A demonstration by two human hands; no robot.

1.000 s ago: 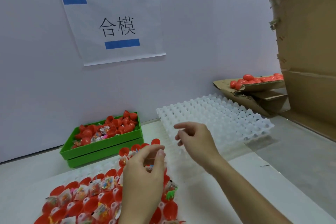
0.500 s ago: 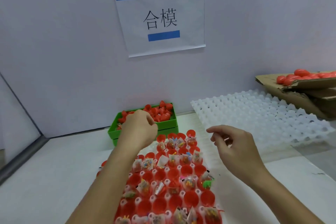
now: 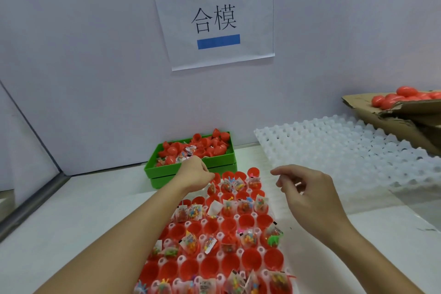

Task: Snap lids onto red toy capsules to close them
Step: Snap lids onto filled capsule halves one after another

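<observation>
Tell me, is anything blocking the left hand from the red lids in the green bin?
Nothing visible does. The left hand is at the near wall of the green bin, and the red lids lie heaped in it, uncovered from above. Small toy packets lie among them but cover only a few.

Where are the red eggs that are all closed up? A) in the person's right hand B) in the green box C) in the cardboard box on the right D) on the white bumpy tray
C: the whole, closed red eggs lie piled in the cardboard box at the right edge, while the green box holds loose red halves and little toy bags, and the white bumpy tray holds nothing.
</observation>
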